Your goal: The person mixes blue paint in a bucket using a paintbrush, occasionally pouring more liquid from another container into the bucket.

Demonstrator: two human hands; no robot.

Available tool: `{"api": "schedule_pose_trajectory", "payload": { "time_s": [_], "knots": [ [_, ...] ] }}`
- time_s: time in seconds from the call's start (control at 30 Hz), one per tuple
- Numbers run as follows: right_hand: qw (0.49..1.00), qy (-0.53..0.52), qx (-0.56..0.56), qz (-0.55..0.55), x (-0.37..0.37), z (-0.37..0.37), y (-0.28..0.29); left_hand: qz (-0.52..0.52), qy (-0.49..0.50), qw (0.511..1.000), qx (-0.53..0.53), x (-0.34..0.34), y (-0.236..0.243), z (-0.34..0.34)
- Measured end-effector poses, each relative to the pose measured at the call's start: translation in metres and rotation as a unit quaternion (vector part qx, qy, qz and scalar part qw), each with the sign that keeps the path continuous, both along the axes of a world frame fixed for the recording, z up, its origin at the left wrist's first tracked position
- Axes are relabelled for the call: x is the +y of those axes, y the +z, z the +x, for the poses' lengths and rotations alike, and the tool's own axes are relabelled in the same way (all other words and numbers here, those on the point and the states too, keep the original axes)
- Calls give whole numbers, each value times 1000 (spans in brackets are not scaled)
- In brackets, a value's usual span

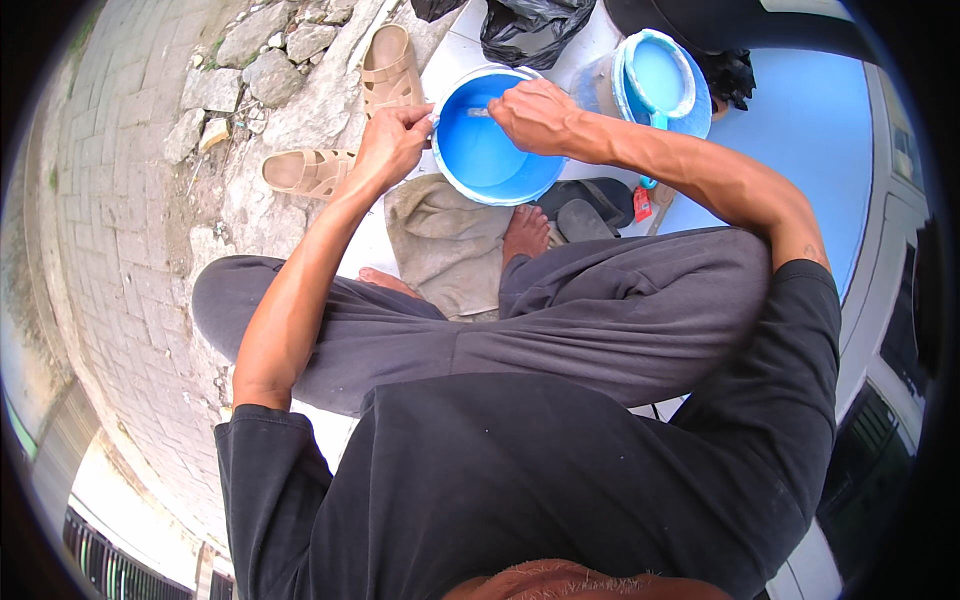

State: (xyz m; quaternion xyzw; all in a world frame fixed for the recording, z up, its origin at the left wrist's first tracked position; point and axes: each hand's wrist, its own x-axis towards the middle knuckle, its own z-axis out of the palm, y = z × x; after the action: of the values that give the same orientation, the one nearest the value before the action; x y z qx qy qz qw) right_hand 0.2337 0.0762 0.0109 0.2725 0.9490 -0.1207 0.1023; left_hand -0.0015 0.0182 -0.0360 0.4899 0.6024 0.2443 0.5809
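Observation:
A white-rimmed bucket (462,95), blue inside with blue liquid at its bottom, stands in front of my bare feet. My left hand (398,143) is closed on the left side of its rim, fingers pinching the edge. Over the bucket's mouth, my right hand (533,116) is closed round a pale, flat-ended tool (480,112). Only that short end shows beyond the fist, so its kind cannot be made out. A beige-grey cloth (450,240) lies crumpled on the floor between the bucket and my crossed legs.
Right of the bucket, a paint-smeared pail (597,85) carries a light-blue dipper (660,75). Dark sandals (590,208), a red packet (641,205) and a black plastic bag (535,32) lie nearby. Tan sandals (392,70) and stones (272,78) sit left, before brick paving (120,200).

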Motion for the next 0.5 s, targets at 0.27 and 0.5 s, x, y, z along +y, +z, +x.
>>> {"api": "schedule_pose_trajectory", "payload": {
  "time_s": [0.27,0.5],
  "knots": [
    [998,39,-17,39,3,-6,-10,-2,13,1000,-21,0,0,2],
    [993,109,-21,-30,-1,-5,-29,-2,12,999,-35,-1,-6,0]
  ]
}}
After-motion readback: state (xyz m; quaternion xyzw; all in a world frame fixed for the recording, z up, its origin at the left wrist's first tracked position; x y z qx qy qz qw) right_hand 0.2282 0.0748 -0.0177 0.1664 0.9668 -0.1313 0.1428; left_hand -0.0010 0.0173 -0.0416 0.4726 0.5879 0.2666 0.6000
